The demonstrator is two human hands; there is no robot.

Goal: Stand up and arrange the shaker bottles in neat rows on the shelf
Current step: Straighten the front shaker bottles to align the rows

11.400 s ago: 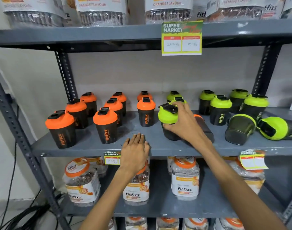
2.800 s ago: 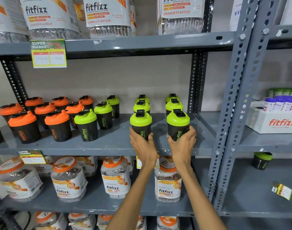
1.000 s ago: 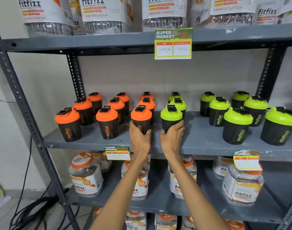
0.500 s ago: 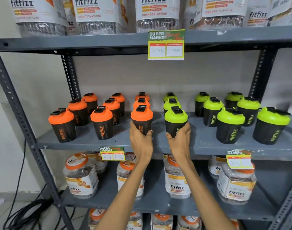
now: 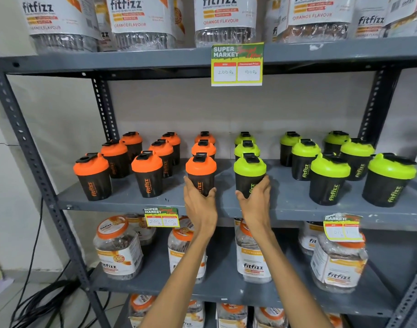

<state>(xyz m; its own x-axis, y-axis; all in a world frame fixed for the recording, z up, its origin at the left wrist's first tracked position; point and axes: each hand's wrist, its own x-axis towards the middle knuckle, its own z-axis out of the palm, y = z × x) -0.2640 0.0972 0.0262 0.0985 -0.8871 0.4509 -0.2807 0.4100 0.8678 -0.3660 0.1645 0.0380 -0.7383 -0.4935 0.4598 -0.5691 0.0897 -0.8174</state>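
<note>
Head view: my hands on two front shakers, mid shelf (image 5: 122,200).
Left hand (image 5: 199,205) wraps the orange shaker (image 5: 201,172); right hand (image 5: 256,201) wraps the green shaker (image 5: 249,174); both upright.

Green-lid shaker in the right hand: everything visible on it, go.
The green-lid shaker is a dark, plastic-looking tapered cup with a lime-green domed lid and a black flip cap on top. Lime lettering runs up its side, partly covered by fingers. It stands upright at the front of the fourth column from the left on the grey shelf. The right hand wraps its lower body. Nothing else touches it.
</note>
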